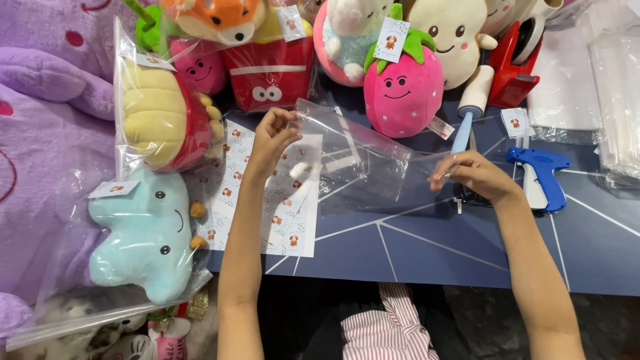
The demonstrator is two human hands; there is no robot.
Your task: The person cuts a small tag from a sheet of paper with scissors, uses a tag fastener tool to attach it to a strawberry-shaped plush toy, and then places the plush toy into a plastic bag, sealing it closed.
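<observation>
- The clear bag (pixel 363 157) is see-through, so its edges are hard to find against the blue table (pixel 427 253).
- The toys at the top are cut off by the picture edge, and so is the big purple toy (pixel 40 100) far out past the left hand.
- The person's arms run off the bottom of the view.
- The left hand (pixel 272 137) pinches one top corner of the clear bag, fingers curled close together.
- The right hand (pixel 470 175) pinches the other end of the bag, fingers nearly closed on the thin plastic.
- The bag is stretched flat between the two hands, lifted a little above the table.
- A sheet of small stickers (pixel 287 200) lies just under the left hand.
- A pink strawberry toy (pixel 403 90) sits behind the bag, between the hands.
- A blue toy (pixel 143 233) in a bag lies to the outer side of the left arm.
- A blue tag gun (pixel 541 175) lies just beside the right hand.
</observation>
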